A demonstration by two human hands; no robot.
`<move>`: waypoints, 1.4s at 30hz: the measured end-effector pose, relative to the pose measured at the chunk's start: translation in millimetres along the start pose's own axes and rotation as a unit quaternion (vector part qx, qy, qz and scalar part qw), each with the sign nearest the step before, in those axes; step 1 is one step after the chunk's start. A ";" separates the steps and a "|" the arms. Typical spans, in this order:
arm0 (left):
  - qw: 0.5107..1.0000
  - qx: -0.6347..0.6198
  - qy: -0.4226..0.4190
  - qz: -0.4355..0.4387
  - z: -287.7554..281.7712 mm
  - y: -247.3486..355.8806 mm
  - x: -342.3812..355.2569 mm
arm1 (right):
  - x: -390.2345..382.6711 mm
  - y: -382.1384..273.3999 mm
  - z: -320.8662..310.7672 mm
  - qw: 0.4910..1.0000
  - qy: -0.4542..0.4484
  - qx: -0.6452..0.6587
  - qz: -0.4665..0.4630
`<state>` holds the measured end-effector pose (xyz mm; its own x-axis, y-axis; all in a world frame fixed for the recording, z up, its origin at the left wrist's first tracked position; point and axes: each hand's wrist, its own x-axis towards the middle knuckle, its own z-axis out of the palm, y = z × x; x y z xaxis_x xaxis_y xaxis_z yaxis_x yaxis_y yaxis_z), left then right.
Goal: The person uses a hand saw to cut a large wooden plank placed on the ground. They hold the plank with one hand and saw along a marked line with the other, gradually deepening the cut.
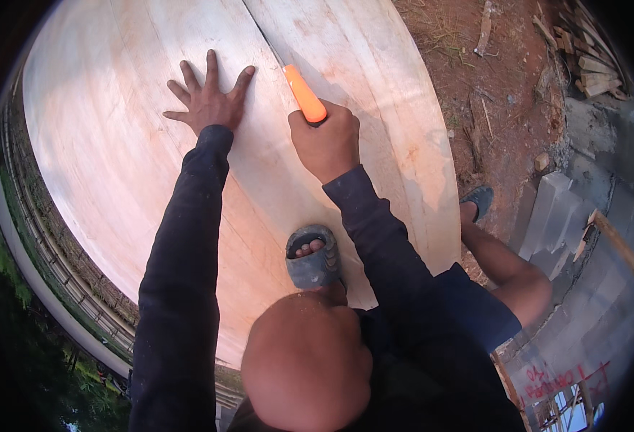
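The orange-handled tool (305, 95), apparently a saw, points ahead of the right hand (331, 147); it looks light, its thin blade (264, 33) probably whippy, so the handle is the sensible hold; the pale wooden sheet (259, 180) beneath both hands seems stiff and unwieldy, best steadied by a flat palm; the left hand (215, 108) lies splayed on it, grasping nothing; the right curls closed around the handle.

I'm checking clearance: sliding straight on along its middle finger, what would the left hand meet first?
The way looks free: ahead of the left hand, only pale board appears, up to the picture's edge.
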<state>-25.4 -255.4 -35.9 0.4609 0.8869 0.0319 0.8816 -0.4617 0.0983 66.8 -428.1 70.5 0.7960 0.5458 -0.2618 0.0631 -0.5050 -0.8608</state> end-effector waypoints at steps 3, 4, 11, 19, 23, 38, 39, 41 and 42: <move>1.000 0.007 -0.008 -0.008 -0.2 -9.6 -6.2 | -105.8 -4.1 -60.9 0.994 -0.031 0.051 0.093; 1.000 0.005 -0.012 -0.007 0.0 -7.1 -11.5 | -141.3 -11.9 -82.5 0.983 -0.018 0.120 0.138; 1.000 0.014 0.002 -0.008 -3.2 -10.4 -5.5 | -112.2 -18.9 -72.3 0.980 -0.046 0.117 0.156; 0.999 0.027 0.018 0.008 7.8 -12.4 -0.7 | -55.2 -5.1 -28.8 0.997 -0.027 -0.005 0.065; 1.000 -0.007 0.000 -0.006 1.3 -12.4 -6.3 | -177.7 -22.5 -120.7 0.988 -0.076 0.017 0.135; 1.000 0.024 -0.007 -0.011 -0.8 -15.5 -5.2 | -122.1 -27.3 -73.1 0.978 -0.036 0.124 0.162; 1.000 0.012 -0.010 -0.012 -3.0 -10.4 -4.3 | -156.5 -8.4 -100.2 0.990 -0.074 0.032 0.119; 1.000 0.018 -0.005 -0.004 -1.9 -7.1 -6.7 | -188.2 -35.0 -133.1 0.988 -0.078 -0.010 0.130; 1.000 0.024 -0.003 -0.001 -1.3 -7.3 -8.8 | -184.0 -36.5 -129.6 0.988 -0.062 0.013 0.143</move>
<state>-36.1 -259.8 -35.6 0.4596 0.8878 0.0250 0.8864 -0.4603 0.0498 -4.0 -596.7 206.7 0.6994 0.4619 -0.5454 -0.1697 -0.6340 -0.7545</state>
